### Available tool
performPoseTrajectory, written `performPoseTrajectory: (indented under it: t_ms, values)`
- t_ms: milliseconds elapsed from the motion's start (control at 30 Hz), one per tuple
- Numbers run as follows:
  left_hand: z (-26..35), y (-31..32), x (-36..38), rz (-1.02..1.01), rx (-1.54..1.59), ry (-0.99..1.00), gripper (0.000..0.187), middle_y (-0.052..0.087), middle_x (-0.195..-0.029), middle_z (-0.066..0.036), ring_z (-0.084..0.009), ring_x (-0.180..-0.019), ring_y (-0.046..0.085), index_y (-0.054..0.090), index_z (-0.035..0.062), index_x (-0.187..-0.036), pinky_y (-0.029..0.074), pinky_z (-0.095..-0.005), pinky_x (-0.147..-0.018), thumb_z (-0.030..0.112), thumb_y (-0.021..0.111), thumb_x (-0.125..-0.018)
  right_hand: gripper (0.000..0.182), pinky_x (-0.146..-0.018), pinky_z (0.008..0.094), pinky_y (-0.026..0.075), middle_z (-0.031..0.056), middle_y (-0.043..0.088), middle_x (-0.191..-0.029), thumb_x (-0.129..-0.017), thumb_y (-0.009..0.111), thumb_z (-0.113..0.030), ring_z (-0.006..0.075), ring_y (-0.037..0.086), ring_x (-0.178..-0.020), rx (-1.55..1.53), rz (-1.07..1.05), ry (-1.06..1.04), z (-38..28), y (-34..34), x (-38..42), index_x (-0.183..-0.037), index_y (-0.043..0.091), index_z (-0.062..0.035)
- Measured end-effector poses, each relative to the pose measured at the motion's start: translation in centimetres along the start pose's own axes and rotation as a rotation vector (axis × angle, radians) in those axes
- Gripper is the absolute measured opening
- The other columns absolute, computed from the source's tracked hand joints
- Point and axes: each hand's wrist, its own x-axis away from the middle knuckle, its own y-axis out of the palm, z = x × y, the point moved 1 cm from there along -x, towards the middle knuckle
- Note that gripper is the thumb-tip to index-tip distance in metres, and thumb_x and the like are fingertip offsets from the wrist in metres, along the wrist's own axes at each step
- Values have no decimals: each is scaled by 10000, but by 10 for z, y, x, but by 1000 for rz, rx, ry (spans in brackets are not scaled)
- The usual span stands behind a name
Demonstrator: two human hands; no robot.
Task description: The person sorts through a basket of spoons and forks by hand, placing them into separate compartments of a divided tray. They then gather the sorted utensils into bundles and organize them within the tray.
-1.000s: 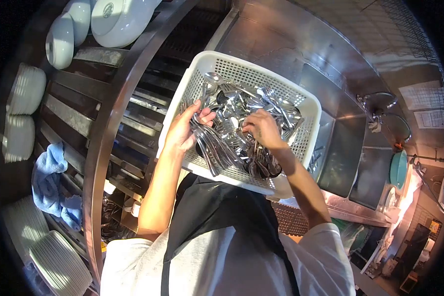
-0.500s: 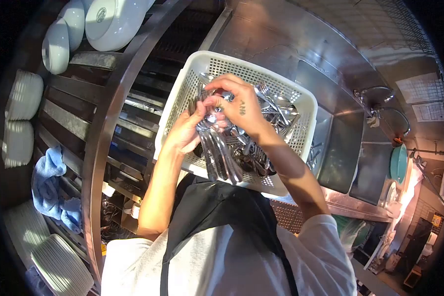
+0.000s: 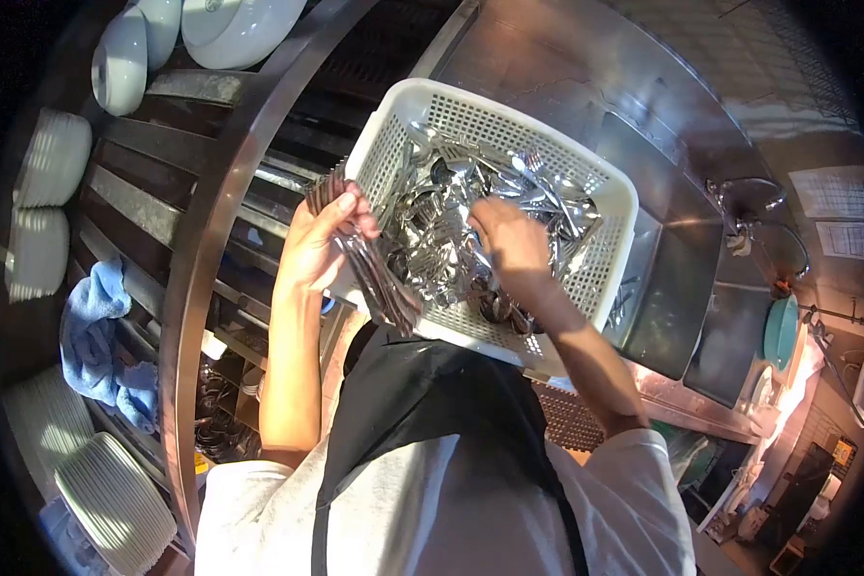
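My left hand (image 3: 319, 235) is closed around a bundle of forks (image 3: 379, 283), held at the left rim of a white perforated plastic basket (image 3: 600, 187). The fork tines point up and away, and the handles hang toward my apron. Inside the basket lies a loose heap of metal cutlery (image 3: 442, 226), with forks and spoons mixed together. My right hand (image 3: 514, 245) is down on the heap, its fingers curled and pressed together. Whatever those fingertips hold, if anything, is hidden beneath the hand.
A slatted metal rack (image 3: 216, 230) stands left, bearing white plates (image 3: 115, 504), bowls (image 3: 120, 72) and a blue cloth (image 3: 96, 326). Steel sink basins (image 3: 667, 288) and a faucet (image 3: 749, 206) are on the right. A few cutlery pieces (image 3: 624, 298) lie just outside the basket.
My hands have moved apart. The left has gone left with the forks, out to the basket's rim; the right has left the bundle and dropped onto the cutlery heap.
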Motion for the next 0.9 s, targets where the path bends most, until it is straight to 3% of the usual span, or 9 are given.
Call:
performPoseTrajectory:
  t_ms: [33, 100, 200, 467, 600, 633, 700, 833, 900]
  values:
    - [1, 4, -2, -53, -50, -12, 201, 618, -997, -177, -240, -833, 643, 559, 4, -947, 529, -339, -696, 163, 620, -840, 141, -629, 413, 489, 110, 607, -754, -829, 508, -156, 327, 593, -722, -2, -1, 7, -10, -17, -9, -775, 573, -43]
    - [-3, 21, -9, -122, -61, -44, 199, 607, -1024, -201, -263, -872, 637, 556, 0, -948, 534, -347, -710, 164, 609, -848, 131, -635, 378, 485, 122, 610, -798, -768, 541, 23, 303, 594, -730, -211, 39, -340, -23, -44, -24, -838, 607, -67]
    - [-13, 28, -26, -236, -12, -72, 253, 602, -1024, -183, -260, -905, 624, 554, -7, -957, 530, -350, -730, 225, 596, -865, 164, -630, 348, 489, 109, 600, -771, -734, 579, 39, 284, 599, -711, -381, 121, -446, -22, -27, -45, -869, 616, -46]
    - [-37, 28, -43, -293, -115, -42, 403, 602, -882, -68, -155, -739, 611, 550, -6, -989, 513, -276, -665, 330, 662, -795, 148, -612, 339, 469, 116, 587, -770, -774, 625, -57, 234, 606, -696, -562, 189, -106, -25, -6, -50, -903, 571, -11]
    - [-33, 29, -35, -181, -306, -98, 233, 582, -781, -41, -110, -657, 562, 566, -18, -947, 491, -261, -614, 120, 678, -797, 165, -590, 383, 464, 140, 597, -813, -787, 621, -121, 332, 588, -676, -614, 251, 136, -22, -13, -41, -894, 531, -32]
    - [-28, 30, -32, -137, -266, -113, 188, 579, -784, -37, -103, -631, 533, 574, -17, -926, 483, -254, -606, 50, 672, -780, 208, -603, 395, 472, 168, 622, -776, -830, 593, -241, 341, 610, -683, -601, 215, 285, -15, -11, -31, -872, 576, -38]
    - [-14, 20, -25, -76, -267, -32, 189, 557, -764, -23, -97, -635, 517, 567, -2, -944, 481, -265, -623, 79, 655, -798, 357, -633, 414, 485, 206, 629, -752, -840, 547, -376, 362, 628, -718, -211, -391, 411, 8, -11, -2, -807, 629, -30]
    - [10, -5, -14, -25, -106, 68, 194, 545, -760, -18, -110, -650, 511, 558, 14, -956, 479, -310, -661, 109, 645, -810, 457, -695, 421, 502, 212, 639, -780, -811, 558, -425, 355, 635, -776, 3, -674, 598, 5, 30, 82, -753, 640, 21]
    - [17, -5, -9, -8, -130, 87, 202, 544, -764, -15, -109, -649, 506, 562, 17, -957, 474, -308, -667, 113, 654, -806, 434, -690, 418, 502, 209, 642, -792, -803, 576, -410, 350, 636, -778, 20, -614, 605, -4, 40, 89, -760, 643, 16]
